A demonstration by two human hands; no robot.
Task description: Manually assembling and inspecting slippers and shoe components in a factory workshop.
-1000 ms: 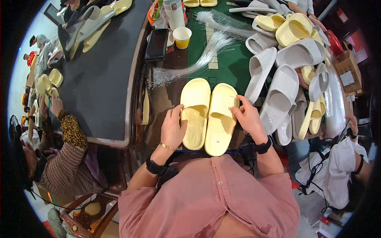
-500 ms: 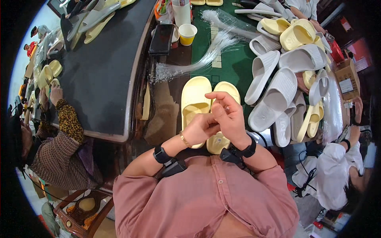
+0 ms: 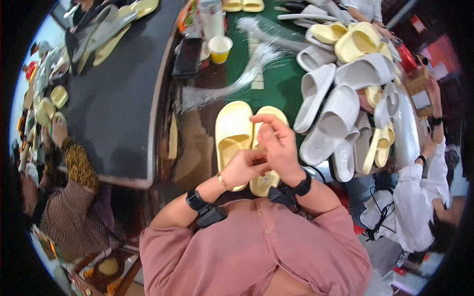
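Observation:
A pair of pale yellow slide slippers lies side by side before me, toes pointing away: the left slipper [image 3: 233, 123] shows more fully, while the right slipper [image 3: 264, 182] is largely covered by my hands. Just above them, my left hand [image 3: 243, 167] is closed, its fingertips meeting the palm side of my right hand [image 3: 279, 150]. The right hand's fingers are bent, with the index finger reaching left over the slippers. Anything pinched between the two hands is too small or hidden to make out.
To the right, grey slippers [image 3: 335, 118] and yellow slippers [image 3: 356, 42] are heaped. Clear plastic strands [image 3: 247, 79] lie beyond the pair, near a paper cup [image 3: 219, 49] and a black phone [image 3: 187, 58]. Co-workers sit at both sides; one's hand [image 3: 59, 129] is by yellow slippers.
The whole view has shifted, so the table things appear further left. My hands stay together over the slippers, with little change in their fingers. The right-hand co-worker has raised an arm.

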